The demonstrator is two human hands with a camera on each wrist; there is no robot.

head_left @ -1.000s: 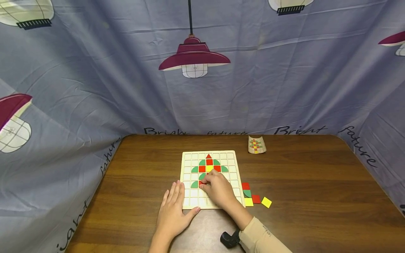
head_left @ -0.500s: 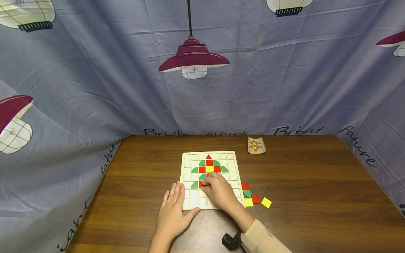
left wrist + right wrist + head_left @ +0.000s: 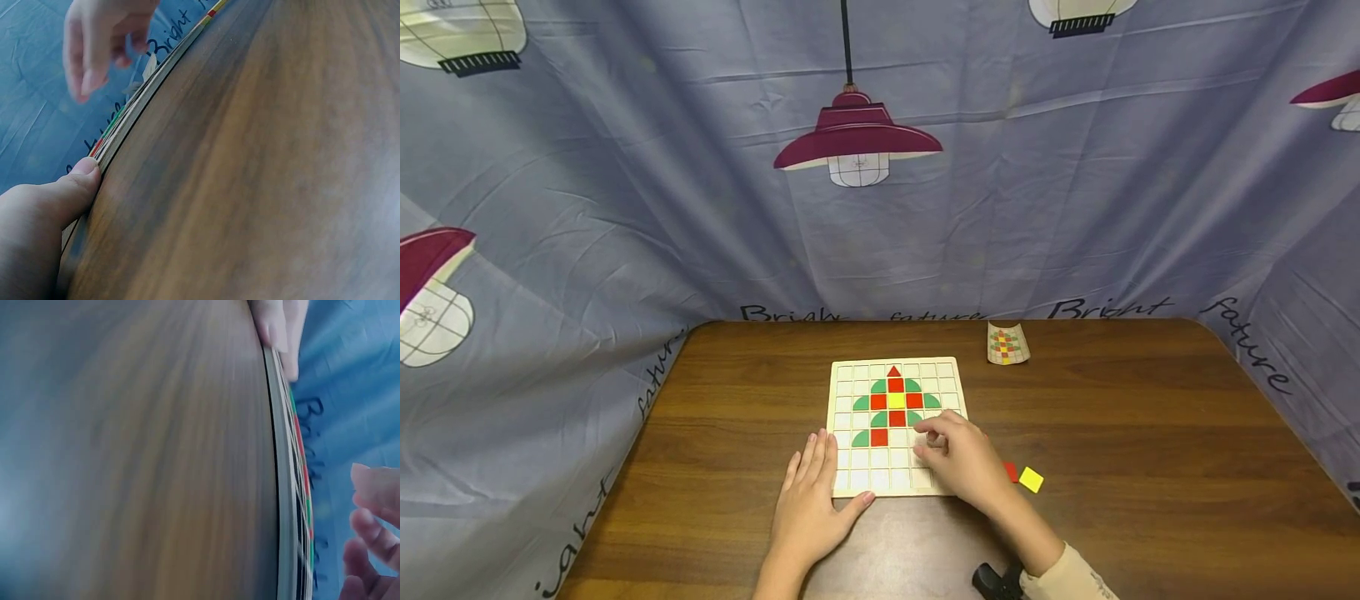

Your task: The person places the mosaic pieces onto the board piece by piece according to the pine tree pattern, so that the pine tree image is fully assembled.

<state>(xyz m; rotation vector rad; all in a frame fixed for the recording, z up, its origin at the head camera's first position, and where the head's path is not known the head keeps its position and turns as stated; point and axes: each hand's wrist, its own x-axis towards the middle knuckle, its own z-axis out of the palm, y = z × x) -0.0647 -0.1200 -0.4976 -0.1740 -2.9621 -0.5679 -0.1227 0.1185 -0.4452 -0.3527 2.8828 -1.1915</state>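
A pale square grid board (image 3: 850,462) lies on the wooden table. Red and yellow squares, green quarter-round tiles and a red triangle tile (image 3: 893,372) form a tree-like pattern on it. My left hand (image 3: 808,510) rests at the board's left side, fingers straight, thumb (image 3: 78,181) at the near edge. Above the board's right part is my right hand (image 3: 966,458), thumb and fingertips apart, nothing visible between them. The lowest red square tile (image 3: 879,437) sits in its cell, uncovered. A loose yellow square tile (image 3: 1032,480) and a partly covered red square tile (image 3: 1012,472) lie beyond the right hand.
A small curled pattern card (image 3: 1008,345) lies at the table's back right. Behind the table (image 3: 737,400) hangs a blue-grey curtain (image 3: 715,183) printed with lamps. Part of a black device (image 3: 996,582) shows at the right wrist.
My right hand has let go of the lowest red square tile and moved right across the board. It now covers the loose tiles along the board's right edge. The left hand has stayed put.
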